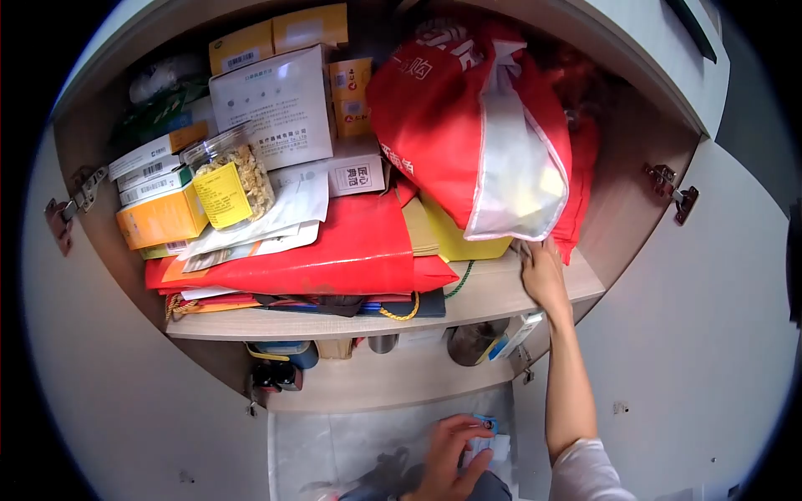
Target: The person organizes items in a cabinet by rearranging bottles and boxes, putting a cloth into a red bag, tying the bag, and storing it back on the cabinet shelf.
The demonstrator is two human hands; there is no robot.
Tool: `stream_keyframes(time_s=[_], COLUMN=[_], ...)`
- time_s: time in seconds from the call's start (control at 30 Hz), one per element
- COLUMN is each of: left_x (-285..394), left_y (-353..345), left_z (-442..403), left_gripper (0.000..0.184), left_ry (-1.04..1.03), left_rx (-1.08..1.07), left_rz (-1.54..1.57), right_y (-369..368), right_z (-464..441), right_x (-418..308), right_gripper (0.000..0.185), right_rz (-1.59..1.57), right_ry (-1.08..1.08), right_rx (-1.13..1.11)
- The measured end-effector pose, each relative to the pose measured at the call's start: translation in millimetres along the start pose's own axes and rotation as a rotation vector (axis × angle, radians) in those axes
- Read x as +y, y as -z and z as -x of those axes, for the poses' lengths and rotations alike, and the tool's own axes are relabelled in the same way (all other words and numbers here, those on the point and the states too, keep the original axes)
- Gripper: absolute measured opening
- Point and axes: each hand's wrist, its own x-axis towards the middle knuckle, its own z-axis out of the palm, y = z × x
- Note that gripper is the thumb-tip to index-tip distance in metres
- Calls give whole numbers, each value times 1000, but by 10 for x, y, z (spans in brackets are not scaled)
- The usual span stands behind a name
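My right hand reaches into the open cabinet, its fingers closed at the lower edge of a red bag with white lettering and a whitish see-through side panel. The fingertips are partly hidden there. The bag bulges and leans over the shelf front. Low in the view, my left hand is held in front of my body, fingers curved and apart, with nothing in it. Just behind its fingers shows a blue and white card. Beneath the red bag lies something yellow, partly covered.
Left on the shelf are a clear jar with a yellow label, stacked medicine boxes, a white box and a flat red bag. A dark cylindrical container stands below. Cabinet doors swing open on both sides.
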Motion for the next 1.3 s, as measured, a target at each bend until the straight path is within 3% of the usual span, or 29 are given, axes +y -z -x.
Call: stream_keyframes(time_s=[0.1,0.17,0.2,0.27,0.37,0.43,0.5,0.53,0.57,0.63,0.7,0.77,0.83,0.87,0.9,0.97,1.0,1.03,1.1,1.13,1.17,1.23,1.3], left_x=[117,157,180,235,253,261,295,317,341,369,380,391,359,337,328,328,335,342,349,308,240,218,227], left_y=[67,84,86,96,92,60,58,64,70,74,60,11,-10,-18,-25,-43,-47,-52,-65,-80,-104,-115,-138], left_z=[39,36,29,8,-5,12,51,52,37,31,34,78,45,50,67,92,110,117,124,132,147,190,153], left_gripper=[19,18,16,15,13,13,13,13,13,13,14,15,15,16,16,16,16,16,16,16,14,16,12], left_ry=[53,22,-10,-18,-4,26,125,129,101,69,103,120,108,75,45,67,94,93,95,89,149,213,189], left_rx=[-75,-52,-29,-28,-21,-26,-51,-51,-50,-47,-79,-76,-64,-63,-62,-64,-71,-71,-60,-58,-102,-151,-105], left_rz=[73,100,120,104,90,104,133,130,117,101,122,147,163,132,103,106,111,102,85,79,98,114,81], right_y=[-70,12,147,429,1048,1109,1017,785,445,221,-7,88,386,509,526,454,378,169,-66,45,216,558,711], right_z=[-110,-62,20,285,730,850,566,398,358,418,600,850,996,971,913,709,573,590,794,889,892,900,859], right_x=[34,-28,-44,6,-388,-232,-188,188,544,158,-252,-658,-945,-938,-877,-742,-715,-717,-687,-827,-881,-772,-448], right_gripper=[40,33,37,40,35,35,39,40,37,37,37,34,31,25,25,23,22,24,27,30,30,32,31], right_rz=[203,-10,14,-150,-494,-508,-829,-344,8,263,41,-201,-446,-652,-655,-622,-412,-285,-278,-395,-398,-718,-675], right_ry=[52,281,180,205,275,12,-356,16,90,81,229,319,376,243,247,-26,193,224,437,433,440,180,-83], right_rx=[35,-15,-135,-313,-903,-450,-120,121,260,165,198,6,-338,-489,-489,-4,223,273,36,-102,-101,-528,-313])
